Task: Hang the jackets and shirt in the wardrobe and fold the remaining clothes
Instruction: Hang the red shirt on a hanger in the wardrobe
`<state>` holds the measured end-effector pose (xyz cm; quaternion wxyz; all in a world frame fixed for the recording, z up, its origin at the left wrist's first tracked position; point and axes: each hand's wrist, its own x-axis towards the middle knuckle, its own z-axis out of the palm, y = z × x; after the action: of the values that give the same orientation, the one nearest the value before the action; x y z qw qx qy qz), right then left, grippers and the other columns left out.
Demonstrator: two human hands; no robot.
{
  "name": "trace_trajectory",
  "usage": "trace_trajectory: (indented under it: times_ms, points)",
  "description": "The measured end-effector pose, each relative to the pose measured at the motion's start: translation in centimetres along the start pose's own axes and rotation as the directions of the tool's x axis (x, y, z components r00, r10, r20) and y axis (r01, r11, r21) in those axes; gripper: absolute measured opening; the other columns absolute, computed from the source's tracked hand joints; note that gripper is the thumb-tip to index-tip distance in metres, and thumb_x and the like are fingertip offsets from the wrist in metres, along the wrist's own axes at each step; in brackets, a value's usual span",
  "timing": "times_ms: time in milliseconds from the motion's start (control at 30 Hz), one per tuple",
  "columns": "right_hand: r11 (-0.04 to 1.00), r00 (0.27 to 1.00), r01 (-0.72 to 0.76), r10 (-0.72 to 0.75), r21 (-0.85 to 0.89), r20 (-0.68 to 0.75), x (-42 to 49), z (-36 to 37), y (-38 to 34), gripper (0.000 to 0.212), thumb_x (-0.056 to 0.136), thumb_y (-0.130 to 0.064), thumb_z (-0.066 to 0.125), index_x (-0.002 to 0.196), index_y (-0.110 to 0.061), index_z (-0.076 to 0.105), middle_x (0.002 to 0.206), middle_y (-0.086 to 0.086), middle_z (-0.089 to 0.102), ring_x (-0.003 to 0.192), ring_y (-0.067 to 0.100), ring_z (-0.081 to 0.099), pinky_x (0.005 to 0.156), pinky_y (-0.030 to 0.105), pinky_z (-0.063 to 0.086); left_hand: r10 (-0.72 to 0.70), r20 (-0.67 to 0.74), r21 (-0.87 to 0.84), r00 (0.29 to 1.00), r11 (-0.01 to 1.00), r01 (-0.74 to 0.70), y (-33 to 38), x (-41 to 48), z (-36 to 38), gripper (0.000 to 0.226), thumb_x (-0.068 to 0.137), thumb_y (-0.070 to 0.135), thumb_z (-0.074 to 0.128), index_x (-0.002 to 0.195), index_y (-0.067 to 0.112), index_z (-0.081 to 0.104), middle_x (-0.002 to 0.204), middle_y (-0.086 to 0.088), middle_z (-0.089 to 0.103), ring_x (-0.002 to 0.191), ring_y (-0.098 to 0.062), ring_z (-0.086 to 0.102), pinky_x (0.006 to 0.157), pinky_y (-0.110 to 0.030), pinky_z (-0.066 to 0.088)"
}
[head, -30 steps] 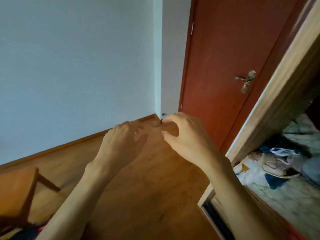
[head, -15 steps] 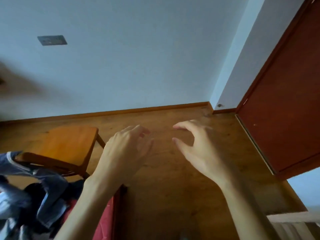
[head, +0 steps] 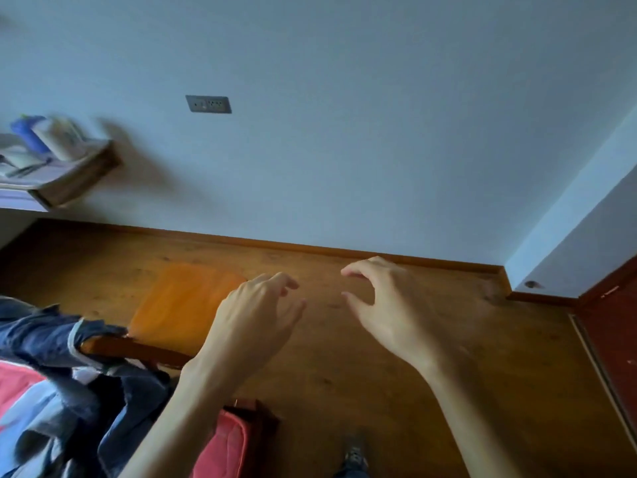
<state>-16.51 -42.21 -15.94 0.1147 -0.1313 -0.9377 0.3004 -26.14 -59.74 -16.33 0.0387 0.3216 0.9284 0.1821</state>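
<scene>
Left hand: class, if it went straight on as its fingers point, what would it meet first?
Probably the skirting board below the wall. The left hand points forward over open floor, right of the chair seat; depth is unclear.

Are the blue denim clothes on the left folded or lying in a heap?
In a heap: the denim clothes lie crumpled, one sleeve draped over the wooden chair.

The wooden floor (head: 344, 374) is gleaming smooth and varnished. The chair seat (head: 186, 298) is shining as glossier orange wood. The denim jacket (head: 41, 336) is showing matt cloth (heavily creased), and the painted wall (head: 344, 150) is looking flat matt.
</scene>
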Motion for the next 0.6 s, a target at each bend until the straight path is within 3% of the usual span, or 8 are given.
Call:
trace_trajectory:
  times_ms: [233, 333, 533, 600]
  points:
    - [0.992, 0.984, 0.129, -0.130, 0.018, 0.124, 13.1, -0.9, 2.4, 0.038, 0.093, -0.029, 0.068, 0.130, -0.026, 0.060, 0.127, -0.009, 0.061, 0.113, 0.003, 0.058, 0.087, 0.008, 0.039, -0.130, -0.046, 0.029, 0.990, 0.991, 0.131, -0.2, 10.8, -0.4, 0.037, 0.096, 0.049, 0.055, 0.125, 0.028, 0.062, 0.118, 0.010, 0.068, 0.099, -0.006, 0.065, 0.079, -0.018, 0.054]
    - [0.985, 0.966, 0.168, -0.173, 0.042, 0.190, 18.5, 0.0, 3.3, 0.039, 0.092, -0.028, 0.068, 0.130, -0.026, 0.060, 0.125, -0.007, 0.063, 0.105, 0.002, 0.060, 0.083, 0.010, 0.044, -0.209, -0.032, 0.063, 0.977, 0.976, 0.211, -1.6, 15.5, -0.4, 0.036, 0.097, 0.047, 0.055, 0.125, 0.027, 0.062, 0.120, 0.009, 0.067, 0.100, -0.007, 0.065, 0.076, -0.016, 0.051]
    - [0.980, 0.933, 0.198, -0.194, 0.017, 0.303, 29.4, 3.4, 5.1, 0.038, 0.093, -0.023, 0.067, 0.130, -0.022, 0.060, 0.128, -0.003, 0.063, 0.110, 0.009, 0.061, 0.090, 0.018, 0.048, -0.351, -0.007, 0.085, 0.936, 0.933, 0.350, -5.7, 24.1, 0.5, 0.034, 0.097, 0.045, 0.055, 0.123, 0.024, 0.062, 0.117, 0.006, 0.067, 0.085, -0.007, 0.059, 0.057, -0.010, 0.038]
    - [0.976, 0.922, 0.218, -0.208, 0.007, 0.326, 33.3, 4.8, 5.2, 0.036, 0.093, -0.022, 0.067, 0.129, -0.021, 0.061, 0.127, -0.002, 0.063, 0.109, 0.010, 0.061, 0.092, 0.021, 0.049, -0.385, 0.008, 0.084, 0.923, 0.920, 0.383, -7.6, 27.1, 0.9, 0.035, 0.097, 0.045, 0.056, 0.123, 0.024, 0.062, 0.115, 0.006, 0.068, 0.085, -0.007, 0.061, 0.057, -0.013, 0.039]
